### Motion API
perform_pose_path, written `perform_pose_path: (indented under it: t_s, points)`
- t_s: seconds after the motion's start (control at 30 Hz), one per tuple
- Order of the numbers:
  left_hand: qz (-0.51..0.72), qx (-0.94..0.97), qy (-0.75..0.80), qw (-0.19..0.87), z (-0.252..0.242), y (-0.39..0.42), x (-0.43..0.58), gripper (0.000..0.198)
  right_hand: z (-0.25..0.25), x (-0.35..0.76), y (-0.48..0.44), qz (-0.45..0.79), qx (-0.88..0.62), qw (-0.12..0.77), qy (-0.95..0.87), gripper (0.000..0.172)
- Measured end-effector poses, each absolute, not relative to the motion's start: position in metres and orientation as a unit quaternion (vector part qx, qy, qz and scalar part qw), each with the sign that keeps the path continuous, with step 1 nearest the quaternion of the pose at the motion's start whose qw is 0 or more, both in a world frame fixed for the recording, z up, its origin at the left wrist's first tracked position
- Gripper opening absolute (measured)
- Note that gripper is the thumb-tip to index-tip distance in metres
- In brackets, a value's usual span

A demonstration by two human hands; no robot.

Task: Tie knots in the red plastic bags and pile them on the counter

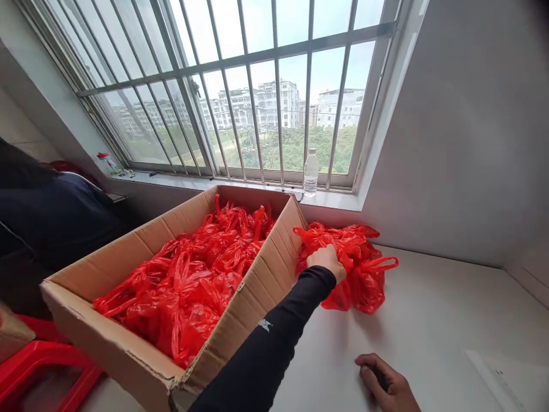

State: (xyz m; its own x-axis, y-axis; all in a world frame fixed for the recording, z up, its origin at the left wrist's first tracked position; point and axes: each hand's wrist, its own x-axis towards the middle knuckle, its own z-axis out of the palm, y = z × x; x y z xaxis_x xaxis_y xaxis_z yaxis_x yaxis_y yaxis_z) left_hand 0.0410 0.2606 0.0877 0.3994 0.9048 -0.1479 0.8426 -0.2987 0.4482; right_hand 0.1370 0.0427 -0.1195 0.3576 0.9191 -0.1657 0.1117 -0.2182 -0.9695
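Observation:
My left hand (326,260), in a black sleeve, reaches out to a pile of knotted red plastic bags (366,286) on the white table. Its fingers are closed on a red plastic bag at the near left of the pile; the fingertips are partly hidden behind the hand. Low on the right, my right hand (388,384) is at the tabletop, thumb and forefinger loosely curled and a little apart, holding nothing. Left of the pile stands an open cardboard box (270,274), full of similar red bags (195,286) with tied tops and loop handles.
A clear bottle (311,174) stands on the windowsill behind the box, before the barred window. The white table (433,320) runs right to the wall. At far left are a person in dark clothing (55,212) and a red plastic stool (47,360).

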Motion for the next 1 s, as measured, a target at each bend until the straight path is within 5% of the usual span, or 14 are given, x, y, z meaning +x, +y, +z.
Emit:
perform_pose_path:
  t_s: [0.2,0.3,0.5,0.67,1.0]
  points:
    - [0.1,0.793,0.569,0.19,0.049,0.219,0.019,0.065,-0.121,0.14,0.043,0.415,-0.649,0.49,-0.409,0.048]
    - [0.162,0.809,0.546,0.145,0.045,0.176,-0.003,0.062,-0.124,0.143,0.043,0.429,-0.639,0.483,-0.418,0.048]
    - [0.223,0.746,0.6,-0.186,0.086,0.154,-0.067,0.058,-0.114,0.149,0.048,0.456,-0.613,0.464,-0.448,0.037]
    - [0.113,0.692,0.699,-0.139,0.111,0.202,-0.091,0.052,-0.106,0.15,0.054,0.442,-0.62,0.467,-0.449,0.032]
    - [0.19,0.66,0.719,-0.112,0.109,0.242,-0.101,0.048,-0.106,0.15,0.055,0.434,-0.617,0.469,-0.459,0.031]
